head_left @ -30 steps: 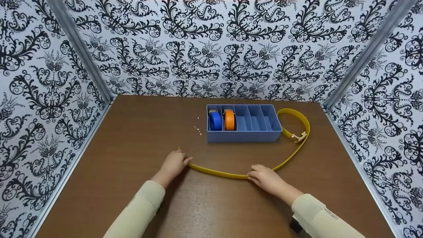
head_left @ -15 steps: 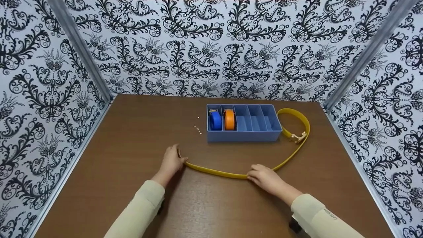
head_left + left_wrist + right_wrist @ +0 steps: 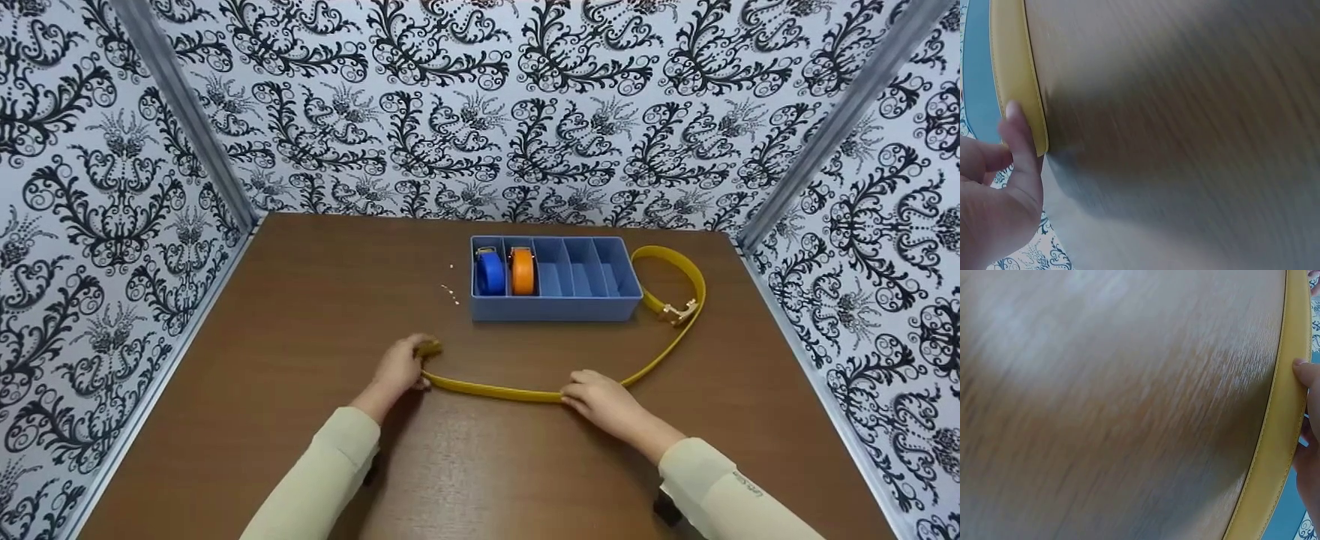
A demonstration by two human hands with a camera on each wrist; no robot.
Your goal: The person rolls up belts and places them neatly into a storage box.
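A long yellow belt (image 3: 495,390), set on its edge, curves across the table in the head view. Its gold-coloured buckle (image 3: 679,312) lies at the right, beside a loop of the strap. My left hand (image 3: 396,367) grips the belt near its free end, part of which bends inward at the fingers. In the left wrist view the thumb presses the flat, stitched face of the belt (image 3: 1013,62). Farther along the strap, my right hand (image 3: 604,403) pinches it between thumb and fingers; the right wrist view shows the thumb (image 3: 1304,372) on its face.
Behind the hands stands a blue compartment box (image 3: 551,307). A rolled blue belt (image 3: 491,274) and a rolled orange belt (image 3: 523,271) fill its two left compartments. Small pale specks (image 3: 450,294) lie left of it. Patterned walls (image 3: 480,112) enclose the brown table (image 3: 315,277).
My left hand has turned and shifted slightly; the belt's free end now shows bent inward at its fingers. The right hand stays in place on the strap.
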